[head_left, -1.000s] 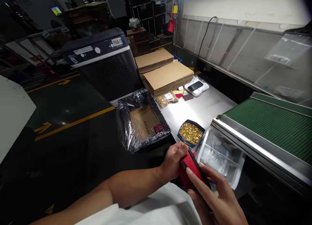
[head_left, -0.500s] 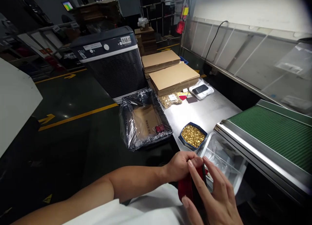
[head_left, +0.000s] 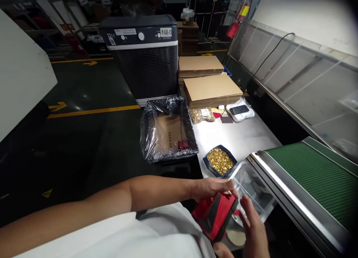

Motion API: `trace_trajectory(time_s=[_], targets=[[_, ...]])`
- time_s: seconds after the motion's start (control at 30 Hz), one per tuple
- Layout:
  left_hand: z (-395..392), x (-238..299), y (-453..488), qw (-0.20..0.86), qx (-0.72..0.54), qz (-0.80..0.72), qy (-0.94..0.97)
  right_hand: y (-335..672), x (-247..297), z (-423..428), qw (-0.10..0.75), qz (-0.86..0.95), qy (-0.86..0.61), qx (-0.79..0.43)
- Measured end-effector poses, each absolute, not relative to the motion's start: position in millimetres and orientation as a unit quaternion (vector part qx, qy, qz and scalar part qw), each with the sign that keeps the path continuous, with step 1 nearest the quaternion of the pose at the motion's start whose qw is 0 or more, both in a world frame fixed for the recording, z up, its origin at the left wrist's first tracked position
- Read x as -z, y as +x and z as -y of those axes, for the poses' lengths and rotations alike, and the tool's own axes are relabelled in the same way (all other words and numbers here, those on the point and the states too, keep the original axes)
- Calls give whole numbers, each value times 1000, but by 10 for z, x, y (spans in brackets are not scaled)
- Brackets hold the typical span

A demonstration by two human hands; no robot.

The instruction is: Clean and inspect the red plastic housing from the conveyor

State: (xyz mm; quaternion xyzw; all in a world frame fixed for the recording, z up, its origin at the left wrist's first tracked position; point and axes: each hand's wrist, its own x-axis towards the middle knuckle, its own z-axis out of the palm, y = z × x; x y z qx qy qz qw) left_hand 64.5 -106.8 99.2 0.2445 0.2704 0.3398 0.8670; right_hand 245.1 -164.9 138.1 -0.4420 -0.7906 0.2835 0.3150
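My left hand (head_left: 214, 188) grips a red and black plastic housing (head_left: 216, 215) by its upper end, in front of my white clothing. Spread around the housing's right side are the fingers of my right hand (head_left: 253, 228), its thumb low near the bottom end. A small red bit shows by those fingertips; whether it belongs to the housing I cannot tell. Just beyond my hands, a blue bin (head_left: 206, 164) holds many small brass-coloured metal pieces (head_left: 220, 161). A translucent divided tray (head_left: 264, 209) with plastic bags in it lies beside my right hand.
A black crate lined with clear plastic (head_left: 145, 138) holds cardboard and a red part (head_left: 183, 144). On the metal table (head_left: 215, 133) are cardboard stacks (head_left: 212, 88), a bag of brass pieces (head_left: 203, 115) and a phone (head_left: 239, 109). A green conveyor (head_left: 313, 168) runs at right; an air cooler (head_left: 145, 64) stands behind.
The housing has turned so its red and black face shows. My right fingers have come away from my left thumb and moved lower. The view has swung left.
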Motion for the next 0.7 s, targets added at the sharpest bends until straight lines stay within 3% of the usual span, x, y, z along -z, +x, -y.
trace_trajectory(time_s=[0.13,0.3,0.43,0.7], targets=[[1054,-895,756,879,-300,-280,243,2298,-1436,1719,273,764,-490,-317],[1039,-787,856,913,-249,-250,205,2136,-1502,1893,329,699,-514,-373],[1056,-714,929,907,-249,-275,200,2108,-1463,1952,348,699,-524,-341],[1135,-991,860,753,-423,-409,294,2221,-1413,1976,342,662,-601,-289]])
